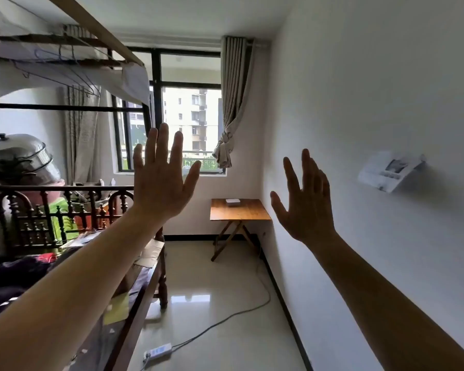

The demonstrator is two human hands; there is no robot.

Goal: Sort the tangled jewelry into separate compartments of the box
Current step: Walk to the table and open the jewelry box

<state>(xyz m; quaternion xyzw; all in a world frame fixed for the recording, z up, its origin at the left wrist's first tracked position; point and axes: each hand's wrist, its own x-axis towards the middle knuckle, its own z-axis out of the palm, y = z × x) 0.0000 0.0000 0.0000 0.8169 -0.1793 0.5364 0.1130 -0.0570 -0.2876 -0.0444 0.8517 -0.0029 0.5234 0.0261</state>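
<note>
My left hand (162,180) is raised in front of me at window height, fingers spread, holding nothing. My right hand (304,204) is lifted beside it, nearer the right wall, fingers apart and also empty. Far ahead, a small white box (233,202) rests on a wooden folding table (239,213) in the room's corner under the window. Both hands are well short of the table. I see no jewelry from this distance.
A dark wooden bed (134,285) with clutter runs along the left. A power strip (158,352) and its cable (225,317) lie on the glossy tiled floor between bed and right wall. A paper (389,171) hangs on the white wall.
</note>
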